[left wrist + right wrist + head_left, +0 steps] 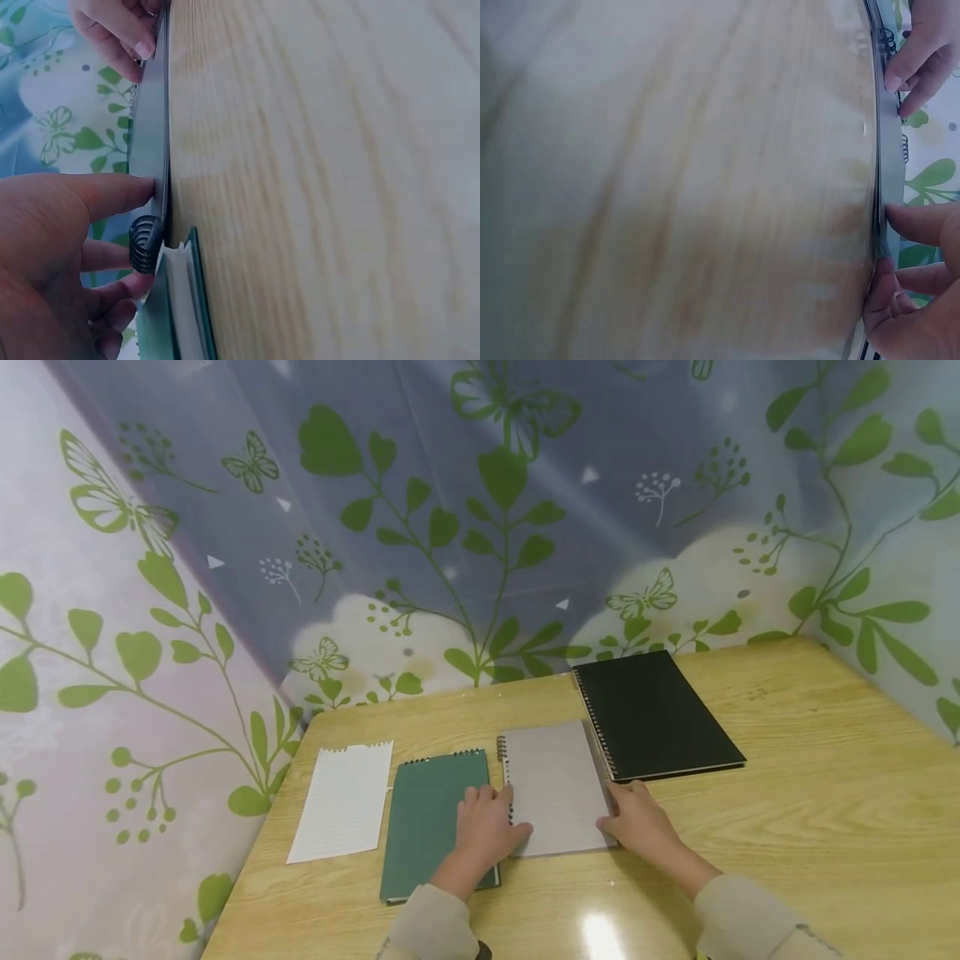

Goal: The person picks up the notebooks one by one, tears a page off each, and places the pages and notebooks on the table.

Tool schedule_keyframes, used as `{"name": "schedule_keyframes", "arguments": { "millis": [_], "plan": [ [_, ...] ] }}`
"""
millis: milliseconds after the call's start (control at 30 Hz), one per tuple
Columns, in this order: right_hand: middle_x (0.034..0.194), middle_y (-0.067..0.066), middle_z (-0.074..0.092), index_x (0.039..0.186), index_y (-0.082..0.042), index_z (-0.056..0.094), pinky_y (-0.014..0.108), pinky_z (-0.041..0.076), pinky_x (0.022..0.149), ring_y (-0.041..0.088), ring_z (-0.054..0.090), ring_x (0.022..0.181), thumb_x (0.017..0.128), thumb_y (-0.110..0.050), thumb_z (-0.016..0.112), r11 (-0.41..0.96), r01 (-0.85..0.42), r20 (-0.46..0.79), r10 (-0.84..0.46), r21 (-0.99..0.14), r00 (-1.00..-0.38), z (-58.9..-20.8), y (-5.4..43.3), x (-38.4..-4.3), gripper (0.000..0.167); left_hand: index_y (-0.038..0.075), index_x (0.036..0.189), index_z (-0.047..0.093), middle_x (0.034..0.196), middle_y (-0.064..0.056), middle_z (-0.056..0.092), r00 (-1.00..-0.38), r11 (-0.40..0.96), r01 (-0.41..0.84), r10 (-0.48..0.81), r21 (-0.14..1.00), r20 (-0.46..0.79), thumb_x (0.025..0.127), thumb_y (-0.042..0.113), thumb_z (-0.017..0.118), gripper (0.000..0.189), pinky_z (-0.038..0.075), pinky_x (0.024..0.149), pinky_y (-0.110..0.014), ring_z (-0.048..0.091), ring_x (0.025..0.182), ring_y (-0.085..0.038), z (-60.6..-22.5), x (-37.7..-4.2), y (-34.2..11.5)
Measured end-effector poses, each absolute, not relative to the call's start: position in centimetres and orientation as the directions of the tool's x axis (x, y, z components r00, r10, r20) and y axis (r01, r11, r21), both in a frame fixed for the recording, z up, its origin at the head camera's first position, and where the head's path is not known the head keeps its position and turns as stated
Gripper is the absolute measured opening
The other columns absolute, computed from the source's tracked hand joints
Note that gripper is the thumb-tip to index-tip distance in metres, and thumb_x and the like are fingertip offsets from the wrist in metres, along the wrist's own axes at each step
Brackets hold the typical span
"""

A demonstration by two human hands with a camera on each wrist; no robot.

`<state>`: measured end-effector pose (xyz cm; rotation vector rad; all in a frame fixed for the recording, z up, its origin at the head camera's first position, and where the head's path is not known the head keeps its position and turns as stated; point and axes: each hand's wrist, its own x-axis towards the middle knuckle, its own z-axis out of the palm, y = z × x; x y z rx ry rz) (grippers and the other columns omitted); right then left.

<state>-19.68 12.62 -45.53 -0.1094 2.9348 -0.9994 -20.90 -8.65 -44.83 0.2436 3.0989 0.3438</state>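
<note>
Gripping a grey spiral notebook (557,793) by its two sides, a person is leaning both hands in over the wooden table (840,835). The notebook is lying closed, or nearly so, with its coil to the person's left; I can't tell whether its near edge is resting fully on the wood. The left hand (483,827) is pinching the coil side, thumb on the cover, the other fingers bending in around the edge by the rings. The right hand (647,820) is taking the opposite side, its thumb pressing on the cover and its fingers curling at the rim.

Just left of it, a green notebook (431,814), ringed along the top, is lying partly under the left hand and wrist. Just to the right and farther back, a larger black spiral notebook (656,714) is slanting away, its near corner close to the grey cover. Beyond the green one, a lined sheet (345,802) is showing a ragged top edge. Leafy fabric (510,568) is hanging behind it all.

To my eye, the person is positioning the grey notebook within the row; the next move is probably calling for squaring it level, then loosening both hands evenly.
</note>
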Motion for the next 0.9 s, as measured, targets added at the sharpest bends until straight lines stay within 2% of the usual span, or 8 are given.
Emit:
{"name": "schedule_keyframes", "arguments": {
  "millis": [167, 400, 667, 833, 900],
  "plan": [
    [0.109, 0.026, 0.047, 0.129, 0.012, 0.043, 0.046, 0.048, 0.077, 0.03, 0.054, 0.089, 0.078, -0.012, 0.067, 0.805, -0.038, -0.026, -0.065, -0.592, -0.998, -45.3, 12.4, -19.9, 0.061, 0.01, 0.131, 0.053, 0.117, -0.009, 0.051, -0.984, 0.963, 0.175, 0.18, 0.207, -0.004, 0.082, 0.044, 0.065, 0.06, 0.032, 0.078, -0.033, 0.036, 0.098, -0.023, -44.8, -20.9, -8.8],
    [0.107, 0.023, 0.048, 0.131, 0.009, 0.043, 0.041, 0.047, 0.069, 0.028, 0.054, 0.085, 0.078, -0.014, 0.067, 0.815, -0.013, -0.037, -0.042, -0.58, -0.998, -45.5, 12.4, -20.0, 0.063, 0.009, 0.13, 0.053, 0.139, -0.007, 0.043, -0.977, 0.955, 0.199, 0.211, 0.22, -0.031, 0.084, 0.043, 0.063, 0.058, 0.033, 0.095, -0.044, 0.034, 0.123, -0.029, -44.8, -20.9, -8.9],
    [0.102, 0.019, 0.053, 0.129, 0.01, 0.044, 0.043, 0.048, 0.074, 0.026, 0.054, 0.085, 0.077, -0.011, 0.067, 0.762, -0.051, -0.006, -0.072, -0.646, -0.997, -45.7, 12.8, -20.1, 0.061, 0.006, 0.129, 0.052, 0.138, -0.008, 0.044, -0.977, 0.948, 0.198, 0.212, 0.249, -0.029, 0.083, 0.04, 0.063, 0.058, 0.032, 0.096, -0.045, 0.035, 0.124, -0.03, -44.5, -20.6, -9.0],
    [0.097, 0.013, 0.053, 0.132, 0.009, 0.042, 0.037, 0.046, 0.073, 0.024, 0.051, 0.087, 0.08, -0.007, 0.064, 0.669, -0.072, 0.018, -0.087, -0.74, -0.996, -45.0, 12.9, -20.1, 0.059, 0.003, 0.127, 0.053, 0.134, -0.012, 0.048, -0.974, 0.937, 0.206, 0.224, 0.283, -0.031, 0.083, 0.039, 0.059, 0.057, 0.034, 0.098, -0.047, 0.038, 0.123, -0.031, -44.2, -21.1, -9.1],
    [0.099, 0.013, 0.054, 0.133, 0.008, 0.04, 0.034, 0.046, 0.072, 0.024, 0.052, 0.088, 0.081, -0.006, 0.063, 0.633, -0.072, 0.018, -0.091, -0.771, -0.996, -44.3, 12.7, -19.9, 0.058, 0.002, 0.127, 0.053, 0.133, -0.014, 0.05, -0.97, 0.918, 0.214, 0.239, 0.333, -0.036, 0.085, 0.039, 0.057, 0.056, 0.035, 0.099, -0.05, 0.04, 0.124, -0.033, -43.9, -21.3, -9.2]
  ]
}}
